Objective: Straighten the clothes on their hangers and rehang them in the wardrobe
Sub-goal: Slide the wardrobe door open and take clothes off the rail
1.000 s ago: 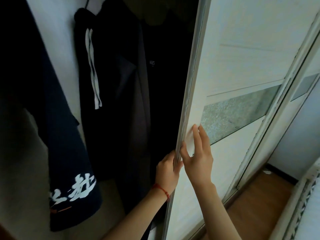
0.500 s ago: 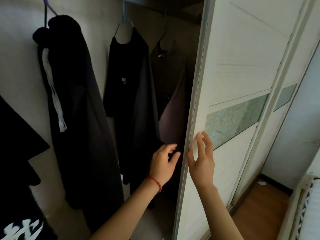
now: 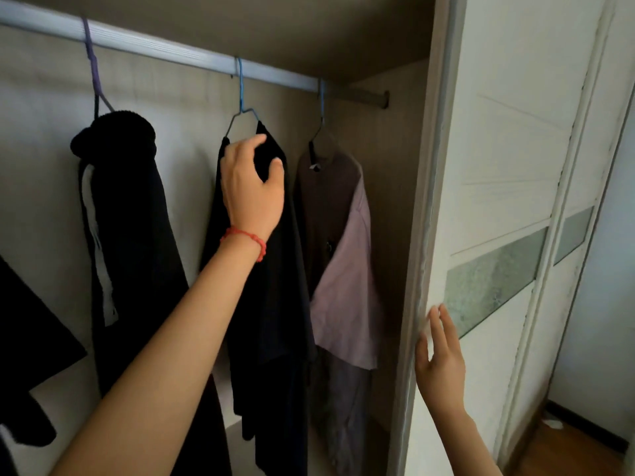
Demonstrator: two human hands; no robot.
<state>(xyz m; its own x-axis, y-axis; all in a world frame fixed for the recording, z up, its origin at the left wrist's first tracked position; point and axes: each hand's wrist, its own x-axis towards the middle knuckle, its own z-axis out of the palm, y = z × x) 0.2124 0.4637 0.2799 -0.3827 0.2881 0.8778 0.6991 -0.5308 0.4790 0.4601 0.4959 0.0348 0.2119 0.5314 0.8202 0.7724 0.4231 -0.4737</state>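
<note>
In the open wardrobe a metal rail (image 3: 165, 49) carries three hangers. A black shirt (image 3: 271, 304) hangs from the middle blue hanger (image 3: 240, 97). My left hand (image 3: 252, 190), with a red string at the wrist, is raised to the shirt's shoulder, fingers and thumb curled round the fabric just under the hanger. To its left a black garment with a white stripe (image 3: 137, 235) hangs bunched on a purple hanger (image 3: 94, 70). On the right a brown and pink garment (image 3: 343, 269) sits crooked on its hanger (image 3: 321, 108). My right hand (image 3: 439, 359) rests with straight fingers on the sliding door's edge.
The white sliding door (image 3: 508, 166) with a grey-green panel stands to the right of the opening. Another dark garment (image 3: 31, 321) hangs at the far left edge. Wooden floor (image 3: 567, 451) shows at the bottom right beyond the doors.
The view has tilted up to the rail. My left hand left the door edge and rose to the black shirt's shoulder. My right hand stays on the door, which has slid right.
</note>
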